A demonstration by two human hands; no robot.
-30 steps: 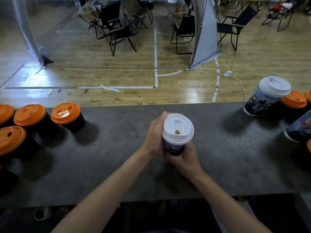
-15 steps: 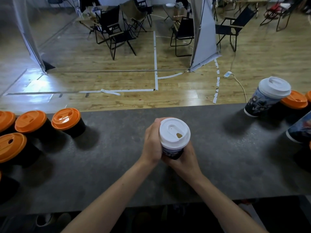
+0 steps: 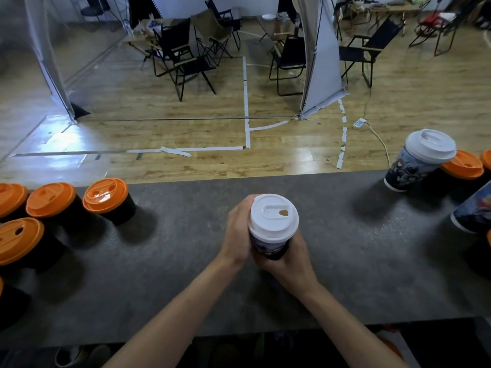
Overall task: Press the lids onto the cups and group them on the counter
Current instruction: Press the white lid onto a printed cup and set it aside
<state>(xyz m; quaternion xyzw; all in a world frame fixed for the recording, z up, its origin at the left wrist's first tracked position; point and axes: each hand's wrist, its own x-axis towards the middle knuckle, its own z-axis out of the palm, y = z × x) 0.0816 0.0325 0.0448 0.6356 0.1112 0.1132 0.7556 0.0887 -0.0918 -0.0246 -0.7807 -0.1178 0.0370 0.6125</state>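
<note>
A dark printed cup (image 3: 269, 248) with a white lid (image 3: 273, 217) stands at the middle of the grey counter (image 3: 186, 261). My left hand (image 3: 237, 232) wraps its left side just under the lid. My right hand (image 3: 288, 257) grips the cup's lower right side from the front. The lid sits level on the cup, its sip hole toward the right. Several black cups with orange lids (image 3: 105, 195) are grouped at the counter's left end. Another white-lidded printed cup (image 3: 419, 160) stands at the far right.
More orange-lidded cups (image 3: 463, 164) and a second printed cup (image 3: 475, 211) crowd the right edge. The counter's far edge drops to a wooden floor with folding chairs (image 3: 186, 57) beyond.
The cup has turned in my hands, so the sip hole now points right. Both hands keep their hold; the view has tilted slightly.
</note>
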